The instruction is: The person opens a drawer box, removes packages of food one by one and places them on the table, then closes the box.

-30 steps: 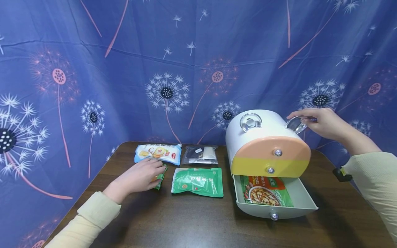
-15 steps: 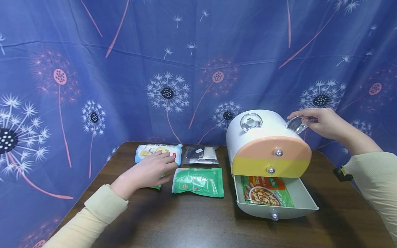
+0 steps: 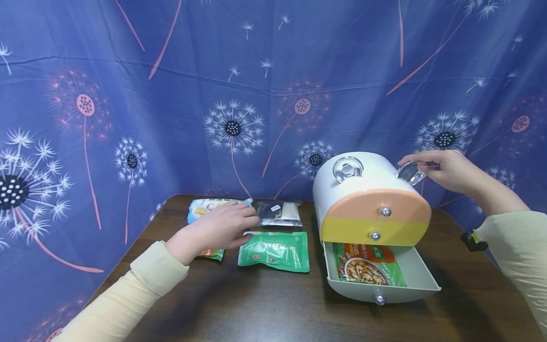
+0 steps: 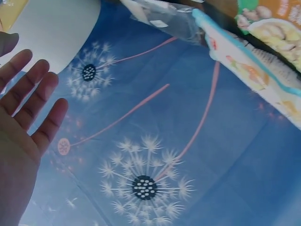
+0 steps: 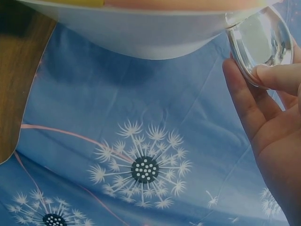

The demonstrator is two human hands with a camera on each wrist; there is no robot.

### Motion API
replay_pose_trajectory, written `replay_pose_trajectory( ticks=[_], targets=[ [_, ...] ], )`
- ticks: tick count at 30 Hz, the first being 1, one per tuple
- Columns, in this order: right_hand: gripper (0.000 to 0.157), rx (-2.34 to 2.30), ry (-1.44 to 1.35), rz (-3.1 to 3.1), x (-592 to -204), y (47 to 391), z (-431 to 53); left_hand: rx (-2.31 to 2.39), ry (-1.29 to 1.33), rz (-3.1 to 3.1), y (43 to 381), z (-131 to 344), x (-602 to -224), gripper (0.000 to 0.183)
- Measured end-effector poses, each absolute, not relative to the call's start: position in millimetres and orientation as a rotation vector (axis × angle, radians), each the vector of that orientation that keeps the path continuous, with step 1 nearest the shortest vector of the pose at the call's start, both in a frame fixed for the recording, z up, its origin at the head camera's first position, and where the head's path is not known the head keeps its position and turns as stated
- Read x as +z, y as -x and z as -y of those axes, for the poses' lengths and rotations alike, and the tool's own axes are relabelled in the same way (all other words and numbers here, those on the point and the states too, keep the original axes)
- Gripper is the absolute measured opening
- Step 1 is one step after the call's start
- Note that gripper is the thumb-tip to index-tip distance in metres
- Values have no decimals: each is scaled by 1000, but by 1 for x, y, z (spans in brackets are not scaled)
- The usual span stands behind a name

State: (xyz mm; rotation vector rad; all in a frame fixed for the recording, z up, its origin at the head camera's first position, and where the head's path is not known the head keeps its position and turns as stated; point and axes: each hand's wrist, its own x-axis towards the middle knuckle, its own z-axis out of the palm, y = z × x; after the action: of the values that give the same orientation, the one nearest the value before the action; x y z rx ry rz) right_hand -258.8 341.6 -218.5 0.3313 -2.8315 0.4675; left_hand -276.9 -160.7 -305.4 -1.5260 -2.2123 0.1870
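My left hand (image 3: 215, 231) hovers over the packets at the table's left, its fingers loosely extended and holding nothing, as the left wrist view (image 4: 28, 117) also shows. Its fingertips reach the near-left corner of a flat green packet (image 3: 275, 254). Partly covered by that hand are a white-and-blue spouted pouch (image 3: 202, 207) and a small green-and-orange packet (image 3: 211, 255). My right hand (image 3: 455, 173) pinches a shiny silver ear-shaped disc (image 5: 251, 44) on top of a rounded drawer box (image 3: 363, 168). The box's bottom drawer (image 3: 419, 270) is pulled out, with a green-and-red food packet (image 3: 367, 266) inside.
A clear bag (image 3: 279, 214) with dark and white contents lies behind the green packet. Another silver disc (image 3: 348, 168) stands on the box's left. The dark wooden table (image 3: 265, 308) backs onto a blue dandelion curtain (image 3: 265, 57).
My left hand has lifted off the small green-and-orange packet and moved right to the edge of the flat green packet. The right hand stays on the silver disc.
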Motion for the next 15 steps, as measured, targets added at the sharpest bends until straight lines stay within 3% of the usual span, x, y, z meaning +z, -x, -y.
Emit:
replay_pose_trajectory(
  ticks=[15],
  targets=[
    [31, 481, -312, 2837, -218, 260, -341, 149, 1592, 2150, 277, 127, -277, 22]
  ],
)
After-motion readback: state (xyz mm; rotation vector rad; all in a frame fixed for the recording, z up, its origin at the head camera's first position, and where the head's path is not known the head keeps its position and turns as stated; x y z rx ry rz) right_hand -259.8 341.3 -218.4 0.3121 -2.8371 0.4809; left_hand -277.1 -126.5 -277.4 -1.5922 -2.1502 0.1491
